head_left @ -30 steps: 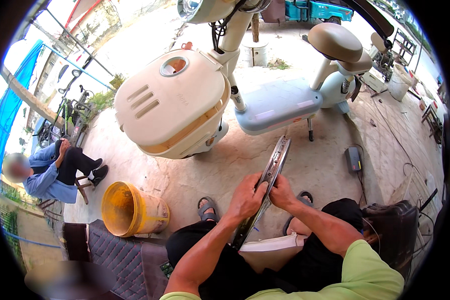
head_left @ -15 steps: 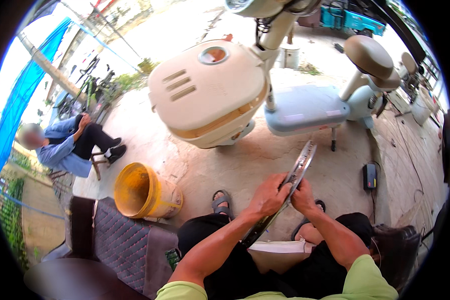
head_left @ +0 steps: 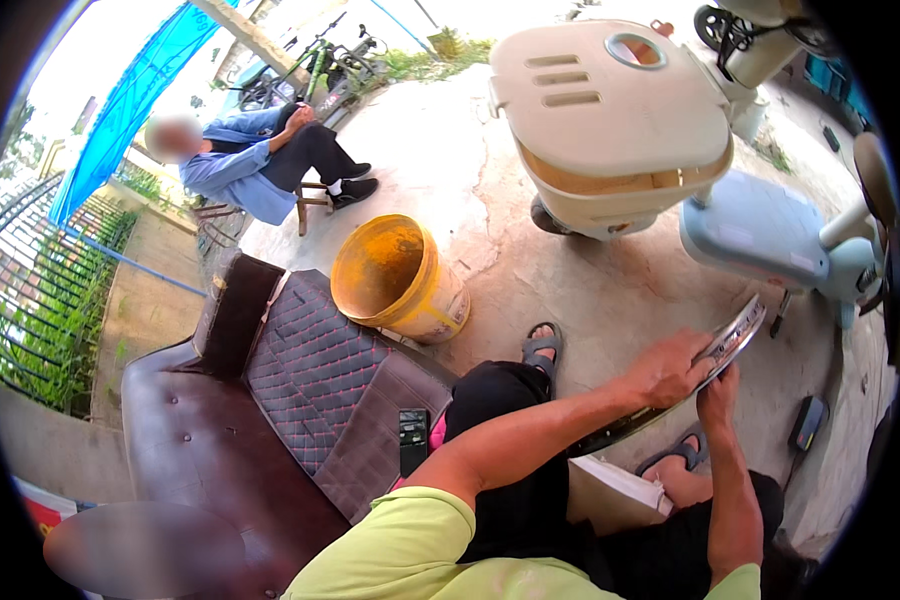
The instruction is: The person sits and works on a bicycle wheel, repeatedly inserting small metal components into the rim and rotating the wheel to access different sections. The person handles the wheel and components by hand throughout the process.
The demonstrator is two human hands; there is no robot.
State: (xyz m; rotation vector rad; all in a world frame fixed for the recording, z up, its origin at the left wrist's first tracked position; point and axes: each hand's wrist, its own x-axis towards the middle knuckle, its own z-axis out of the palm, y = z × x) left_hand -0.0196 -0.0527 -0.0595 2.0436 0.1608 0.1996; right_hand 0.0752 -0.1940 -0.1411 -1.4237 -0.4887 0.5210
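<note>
A shiny metal wheel rim (head_left: 742,333), seen nearly edge-on, slants from above my lap up to the right. Small holes run along its face. My left hand (head_left: 670,370) is closed over its left side, fingers wrapped round it. On its other side my right hand (head_left: 718,395) grips it from below, partly hidden by the rim. The rim's lower end passes behind my left forearm. Beneath it, between my knees, is a pale cream item (head_left: 618,490) whose kind I cannot make out.
Ahead stands an electric scooter with a cream lidded basket (head_left: 610,100) and pale blue footboard (head_left: 755,235). To the left are a yellow bucket (head_left: 440,305), a brown sofa (head_left: 225,440) with a black phone-like object (head_left: 413,440), and a seated person (head_left: 240,165). A black charger-like box (head_left: 808,422) lies right.
My view has swung left, so the scooter, bucket and rim sit further right and more of the sofa shows. Both hands keep their grip on the wheel rim.
</note>
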